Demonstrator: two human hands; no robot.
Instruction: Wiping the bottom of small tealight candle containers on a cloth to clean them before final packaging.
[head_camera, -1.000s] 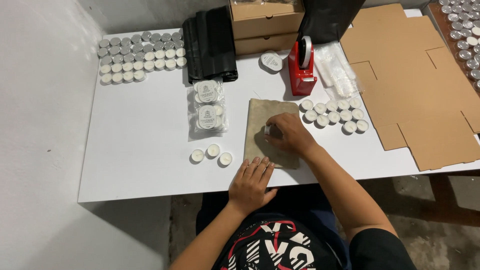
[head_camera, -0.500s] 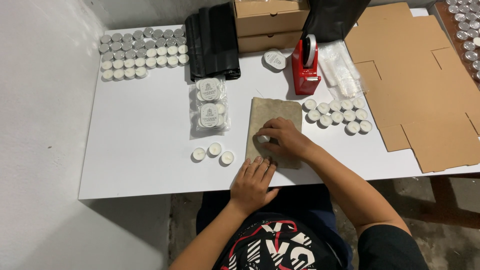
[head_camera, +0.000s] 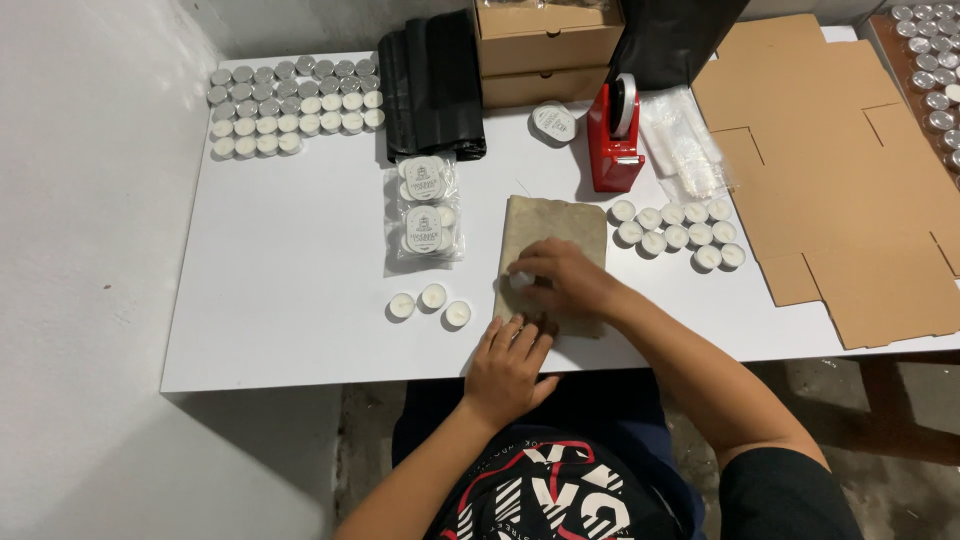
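**Tealight pressed onto a worn brown cloth at the table's front edge**

The right hand (head_camera: 558, 282) lies on a rectangular brown cloth (head_camera: 556, 232), matte, mottled and slightly creased, spread flat on the smooth white table (head_camera: 290, 290). Its fingers are curled and pressed together around a small round white tealight (head_camera: 519, 281), which sits on the cloth near its left edge; only a sliver of the candle shows between the fingertips. The left hand (head_camera: 511, 365) rests palm down at the cloth's near left corner, fingers straight and close together, their tips on the fabric and the palm at the table's edge.

Just left of the cloth stand three loose tealights (head_camera: 430, 303), squat white discs in a shallow arc. Behind them lie two clear, glossy plastic packs of tealights (head_camera: 424, 210), each with a round label. To the right of the cloth, a double row of tealights (head_camera: 680, 232) sits near a sheet of flat, unfolded corrugated cardboard (head_camera: 830, 180). A red tape dispenser (head_camera: 615, 140) stands behind the cloth, beside crinkled clear bags (head_camera: 690, 150). Folded black plastic bags (head_camera: 432, 85) and stacked cardboard boxes (head_camera: 548, 50) lie at the back, and a grid of metal-cupped tealights (head_camera: 290, 105) fills the far left corner.
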